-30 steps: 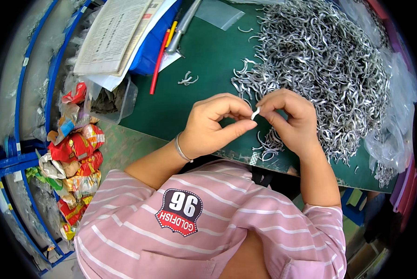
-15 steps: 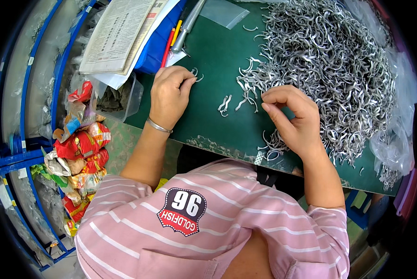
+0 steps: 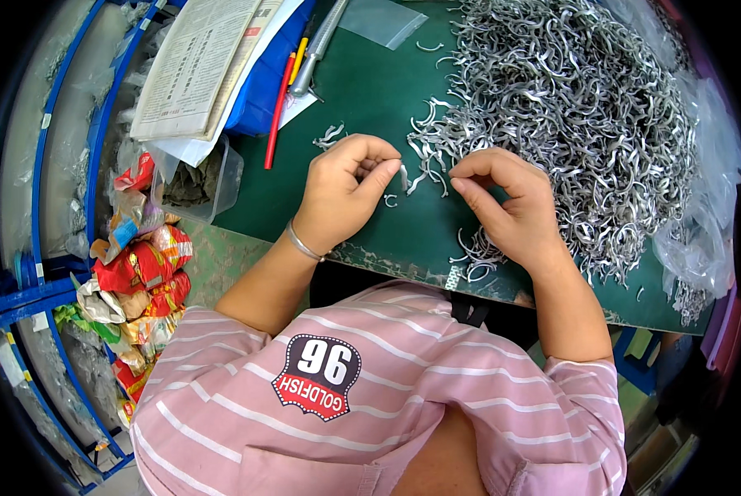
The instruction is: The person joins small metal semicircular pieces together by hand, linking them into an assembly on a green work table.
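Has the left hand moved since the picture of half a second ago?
Yes, the left hand has moved right, judged against the red pencil: it covered the pencil's lower end then and is clear of it now.

I have a green tabletop (image 3: 362, 91) in front of me, bearing a big heap of curved silvery pieces (image 3: 585, 140), a small cluster (image 3: 329, 135) of them farther left, a slim red stick (image 3: 279, 116) and a flat clear bag (image 3: 384, 21).
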### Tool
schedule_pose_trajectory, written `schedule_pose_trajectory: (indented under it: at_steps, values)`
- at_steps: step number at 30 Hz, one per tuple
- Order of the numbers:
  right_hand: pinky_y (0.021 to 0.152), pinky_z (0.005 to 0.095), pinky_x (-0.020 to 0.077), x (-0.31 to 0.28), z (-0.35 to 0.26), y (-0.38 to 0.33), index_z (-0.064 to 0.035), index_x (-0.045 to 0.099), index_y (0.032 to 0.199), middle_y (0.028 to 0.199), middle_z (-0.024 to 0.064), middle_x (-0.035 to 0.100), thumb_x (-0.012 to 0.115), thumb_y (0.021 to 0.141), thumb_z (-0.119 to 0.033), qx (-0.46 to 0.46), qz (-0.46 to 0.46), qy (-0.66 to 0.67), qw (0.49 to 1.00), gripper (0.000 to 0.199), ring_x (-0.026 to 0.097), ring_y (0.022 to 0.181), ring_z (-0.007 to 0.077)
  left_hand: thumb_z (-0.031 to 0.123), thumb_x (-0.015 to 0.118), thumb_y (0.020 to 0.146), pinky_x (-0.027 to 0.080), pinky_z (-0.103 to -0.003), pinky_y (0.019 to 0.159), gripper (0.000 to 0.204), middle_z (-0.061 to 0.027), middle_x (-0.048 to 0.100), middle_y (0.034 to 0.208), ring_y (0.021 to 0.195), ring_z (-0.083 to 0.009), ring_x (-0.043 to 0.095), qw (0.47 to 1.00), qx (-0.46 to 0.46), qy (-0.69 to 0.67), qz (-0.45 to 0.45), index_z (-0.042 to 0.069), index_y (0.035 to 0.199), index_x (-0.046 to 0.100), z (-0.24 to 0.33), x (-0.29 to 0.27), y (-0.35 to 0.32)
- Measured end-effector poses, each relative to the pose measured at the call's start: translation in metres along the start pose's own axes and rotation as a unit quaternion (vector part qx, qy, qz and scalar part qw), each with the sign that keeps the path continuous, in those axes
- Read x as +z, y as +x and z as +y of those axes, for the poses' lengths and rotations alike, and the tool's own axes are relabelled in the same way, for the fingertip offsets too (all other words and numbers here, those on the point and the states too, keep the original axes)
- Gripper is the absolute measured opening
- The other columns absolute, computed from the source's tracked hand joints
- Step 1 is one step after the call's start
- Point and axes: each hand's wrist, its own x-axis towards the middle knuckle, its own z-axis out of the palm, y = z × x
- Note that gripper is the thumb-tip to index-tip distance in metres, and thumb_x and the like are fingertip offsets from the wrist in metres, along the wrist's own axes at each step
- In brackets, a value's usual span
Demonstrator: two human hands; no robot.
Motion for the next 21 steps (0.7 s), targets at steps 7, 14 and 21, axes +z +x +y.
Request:
schedule_pose_trajectory:
  at_steps: [7,14,21]
  values:
    - [0.069,0.0258,0.0533,0.000,-0.001,-0.002,0.0027,0.064,0.108,0.091,0.0086,0.069,0.053,0.098,-0.013,0.208,-0.072,0.213,0.952,0.022,0.066,0.080,0.0131,-0.005,0.060,0.089,0.053,-0.025,0.074,0.008,-0.0101,0.065,0.093,0.082,-0.0124,0.064,0.966,0.009,-0.257,-0.013,-0.003,0.097,0.061,0.019,0.018,-0.004]
    - [0.068,0.0246,0.0523,-0.003,-0.003,-0.002,0.0009,0.066,0.100,0.089,0.0065,0.068,0.062,0.092,-0.008,0.195,-0.073,0.283,0.936,0.013,0.065,0.078,0.0115,-0.008,0.064,0.084,0.052,-0.026,0.077,0.012,-0.0135,0.066,0.099,0.091,-0.0165,0.065,0.975,0.138,-0.170,-0.033,-0.002,0.094,0.064,0.017,0.021,-0.008]
    - [0.066,0.0288,0.0516,-0.021,-0.018,0.003,0.0008,0.066,0.084,0.083,0.0088,0.067,0.067,0.074,0.009,-0.103,0.077,-0.064,0.990,0.013,0.065,0.075,0.0208,-0.003,0.070,0.079,0.045,-0.026,0.068,0.018,-0.0066,0.059,0.092,0.077,-0.0137,0.055,0.987,0.119,0.109,0.020,0.000,0.095,0.063,0.020,0.007,0.001]
